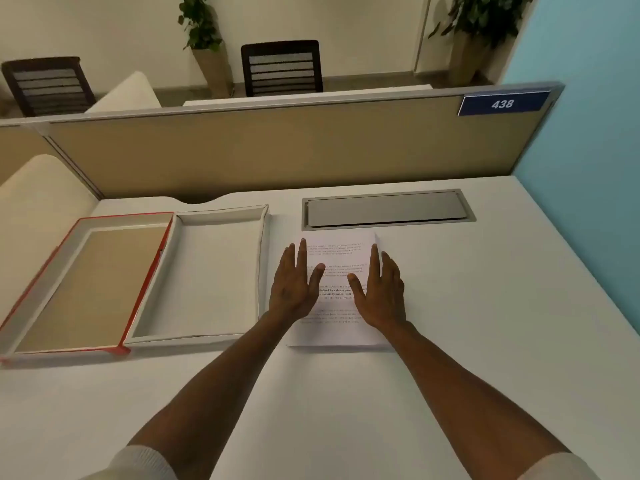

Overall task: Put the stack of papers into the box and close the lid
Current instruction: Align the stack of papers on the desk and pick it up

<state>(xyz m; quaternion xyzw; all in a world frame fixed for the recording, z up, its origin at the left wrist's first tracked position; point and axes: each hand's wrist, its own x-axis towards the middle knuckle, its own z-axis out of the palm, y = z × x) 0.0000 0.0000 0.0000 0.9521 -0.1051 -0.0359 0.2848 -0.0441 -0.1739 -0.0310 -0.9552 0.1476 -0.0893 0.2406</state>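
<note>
Your left hand and right hand lie flat with fingers spread on the stack of papers, gripping nothing. The stack rests on the desk, just right of the box, which holds nothing. The lid lies open beside the box, inside up.

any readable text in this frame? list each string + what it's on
"438": white digits on the blue plate at the right end of the desk partition.
Printed paragraphs on the top sheet of the stack of papers, partly under the left hand and right hand: too small and blurred to read.
Box and lid: no text visible.
</note>
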